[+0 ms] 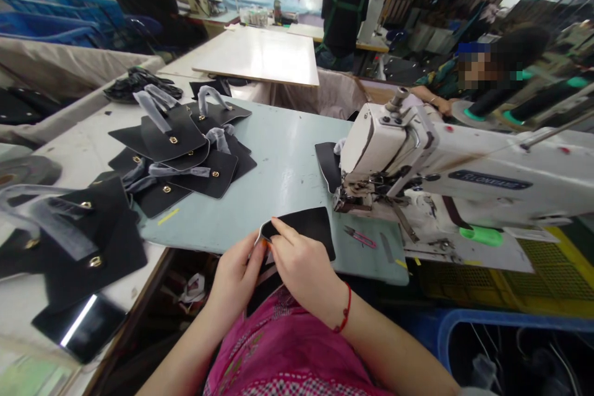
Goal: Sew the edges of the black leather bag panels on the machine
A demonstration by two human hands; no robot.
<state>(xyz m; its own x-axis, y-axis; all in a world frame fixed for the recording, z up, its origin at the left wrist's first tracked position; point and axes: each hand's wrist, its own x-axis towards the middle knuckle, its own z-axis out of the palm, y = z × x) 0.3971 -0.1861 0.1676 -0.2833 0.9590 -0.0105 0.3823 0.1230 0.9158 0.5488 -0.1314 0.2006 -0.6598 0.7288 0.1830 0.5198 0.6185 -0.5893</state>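
A black panel (310, 229) with a pale edge lies partly on the blue-green table (278, 161) and hangs over its front edge. My left hand (239, 269) pinches the panel's left edge. Beside it, my right hand (301, 257) grips the same edge from above, fingertips close to the left ones. To the right stands a white sewing machine (445, 161), with another black panel (328, 166) by its head. Small pink-handled snips (361, 237) rest on the table right of the held panel.
Black pieces (174, 136) with wrapped handles and gold clasps are piled at left. A phone (86, 325) lies on the white table at lower left. A blue bin (510, 322) stands at lower right. People work at the back; one sits beyond the machine.
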